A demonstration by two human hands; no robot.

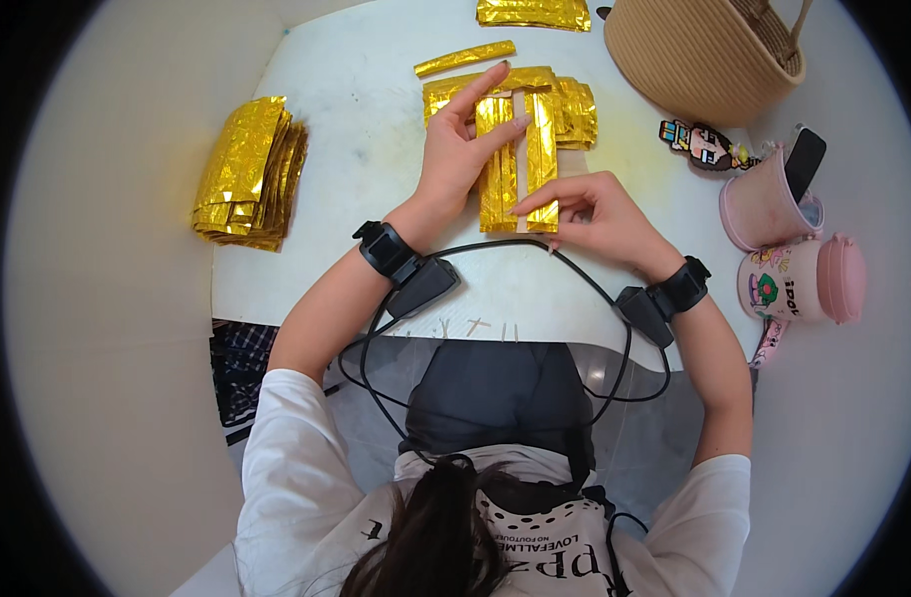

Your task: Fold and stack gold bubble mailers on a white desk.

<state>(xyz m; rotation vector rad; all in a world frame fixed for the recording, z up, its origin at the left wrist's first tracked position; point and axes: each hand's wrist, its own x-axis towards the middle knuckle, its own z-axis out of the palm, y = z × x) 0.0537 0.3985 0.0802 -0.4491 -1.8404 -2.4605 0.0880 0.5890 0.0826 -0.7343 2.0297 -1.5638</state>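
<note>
A folded sheet of gold foil paper is in front of me, its two long sides turned in so a pale strip runs down the middle. My left hand grips its upper left part, thumb across the front and index finger stretched up past the top edge. At the lower right corner my right hand pinches the same sheet between thumb and fingers. Just behind it lie more gold foil sheets, partly hidden by the held one. A narrow folded gold strip rests beyond them.
A thick stack of folded gold foil is on the white table at left, with another gold bundle at the far edge. To the right are a woven basket, a cartoon figure, a pink holder and a lidded cup.
</note>
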